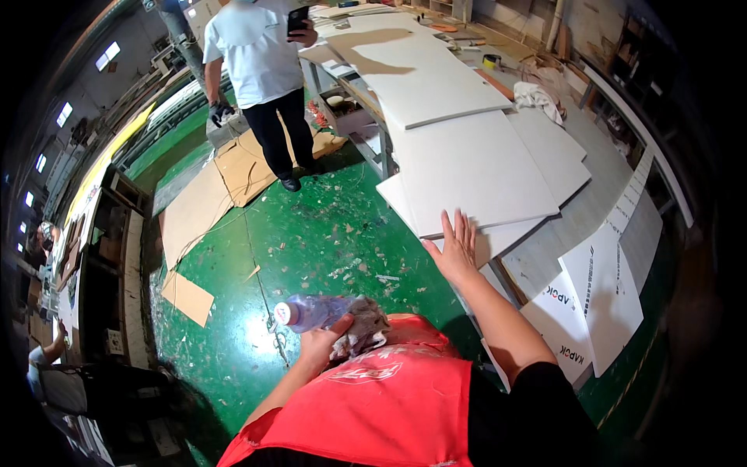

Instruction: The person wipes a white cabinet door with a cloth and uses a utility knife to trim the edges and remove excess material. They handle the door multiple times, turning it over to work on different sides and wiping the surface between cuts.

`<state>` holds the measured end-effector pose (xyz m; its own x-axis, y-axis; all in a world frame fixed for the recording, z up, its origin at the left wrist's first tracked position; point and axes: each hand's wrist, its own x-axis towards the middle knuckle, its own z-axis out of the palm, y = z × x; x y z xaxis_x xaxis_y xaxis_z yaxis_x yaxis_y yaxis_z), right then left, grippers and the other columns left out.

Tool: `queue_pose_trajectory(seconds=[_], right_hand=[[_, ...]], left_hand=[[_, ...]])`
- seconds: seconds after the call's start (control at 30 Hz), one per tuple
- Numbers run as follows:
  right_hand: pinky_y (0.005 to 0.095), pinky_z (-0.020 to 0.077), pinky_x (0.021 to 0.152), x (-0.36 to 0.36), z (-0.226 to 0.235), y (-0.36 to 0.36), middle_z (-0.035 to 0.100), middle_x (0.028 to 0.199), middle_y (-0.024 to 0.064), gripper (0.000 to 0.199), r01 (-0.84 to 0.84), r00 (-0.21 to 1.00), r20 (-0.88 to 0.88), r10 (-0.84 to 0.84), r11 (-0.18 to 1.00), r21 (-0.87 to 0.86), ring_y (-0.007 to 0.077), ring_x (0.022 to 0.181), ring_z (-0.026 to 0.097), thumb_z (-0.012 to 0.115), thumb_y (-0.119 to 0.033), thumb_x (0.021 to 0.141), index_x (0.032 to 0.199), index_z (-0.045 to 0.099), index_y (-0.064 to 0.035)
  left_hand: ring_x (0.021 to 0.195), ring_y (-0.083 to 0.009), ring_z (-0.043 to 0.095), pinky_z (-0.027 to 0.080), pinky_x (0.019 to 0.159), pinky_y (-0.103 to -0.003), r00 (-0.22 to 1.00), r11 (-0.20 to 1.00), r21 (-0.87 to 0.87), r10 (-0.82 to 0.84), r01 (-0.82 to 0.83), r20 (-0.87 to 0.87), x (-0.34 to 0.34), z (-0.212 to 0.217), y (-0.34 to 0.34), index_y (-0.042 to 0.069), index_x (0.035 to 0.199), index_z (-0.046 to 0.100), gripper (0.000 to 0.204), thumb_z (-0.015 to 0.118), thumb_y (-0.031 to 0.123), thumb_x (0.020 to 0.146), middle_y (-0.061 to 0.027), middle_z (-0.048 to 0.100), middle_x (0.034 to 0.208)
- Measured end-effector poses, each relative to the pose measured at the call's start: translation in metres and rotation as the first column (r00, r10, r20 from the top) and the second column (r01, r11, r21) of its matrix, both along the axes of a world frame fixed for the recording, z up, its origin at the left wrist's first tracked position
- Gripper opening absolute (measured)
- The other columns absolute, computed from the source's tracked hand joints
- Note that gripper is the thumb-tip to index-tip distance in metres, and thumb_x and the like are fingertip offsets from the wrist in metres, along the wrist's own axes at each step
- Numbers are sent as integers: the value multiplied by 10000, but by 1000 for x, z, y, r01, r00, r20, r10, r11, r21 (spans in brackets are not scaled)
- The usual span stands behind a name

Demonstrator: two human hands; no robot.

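My left hand (322, 340) is closed around a clear plastic bottle (315, 312) with a pale cap, held in front of my red apron (389, 397). A crumpled greyish rag (362, 328) is bunched in the same hand, against the bottle. My right hand (457, 247) is spread open with nothing in it, at the near edge of a large white panel (478, 175). Whether its palm touches the panel I cannot tell. Another white panel (436, 86) lies farther back, overlapping this one.
A person (257, 62) in a white shirt stands ahead, holding a dark phone (297, 22). Flattened cardboard (198, 204) lies on the green floor (342, 233). Printed white sheets (599, 292) rest at the right. A white cloth (537, 100) sits on the worktable.
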<state>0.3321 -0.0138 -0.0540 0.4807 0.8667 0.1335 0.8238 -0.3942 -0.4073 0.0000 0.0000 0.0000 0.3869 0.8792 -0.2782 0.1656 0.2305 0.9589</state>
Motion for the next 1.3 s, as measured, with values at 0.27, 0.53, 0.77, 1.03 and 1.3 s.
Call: queue_pose_trajectory(seconds=[0.27, 0.53, 0.77, 1.03, 1.3], right_hand=[[409, 490, 975, -172, 51, 111, 656, 1235, 202, 629, -538, 696, -566, 443, 843, -1, 341, 1147, 629, 678, -385, 900, 1412, 502, -66], [289, 519, 853, -265, -29, 135, 671, 1104, 95, 406, -770, 337, -754, 563, 626, 123, 148, 959, 627, 656, -103, 932, 1291, 570, 66], [340, 513, 722, -315, -207, 190, 698, 967, 56, 216, -823, 444, -634, 634, 8, -569, 165, 832, 637, 664, -170, 872, 1048, 643, -46], [396, 467, 540, -546, -214, 275, 632, 640, 73, 209, -899, 37, -739, 673, -299, -318, 195, 566, 587, 614, -256, 868, 720, 660, -115], [316, 525, 774, -919, -102, 147, 706, 900, 103, 328, -974, -170, -861, 479, 51, 221, 157, 816, 663, 607, -232, 928, 1178, 659, -26]], left_hand=[[1017, -215, 632, 496, 912, -364, 978, 979, 26, 202, -204, 55, -145, -3, 25, 48, 1185, 611, 441, 801, 215, 824, -86, 668, 1112], [1075, -191, 625, 484, 957, -354, 935, 913, 215, 319, -347, 154, -200, -46, 24, 82, 1297, 549, 594, 804, 312, 811, -86, 674, 1170], [1077, -178, 632, 486, 962, -350, 622, 621, 57, 783, -782, -10, -263, -63, -36, 101, 1256, 582, 556, 827, 301, 798, -70, 686, 1153], [1060, -177, 617, 480, 935, -362, 89, 339, 638, 916, -691, -390, -341, -78, -136, 69, 1116, 646, 321, 784, 161, 842, -69, 674, 1105], [1104, -212, 603, 453, 993, -351, -246, -247, -3, 967, -969, 66, -464, -24, -220, 19, 1273, 552, 503, 777, 106, 831, -112, 625, 1208]])
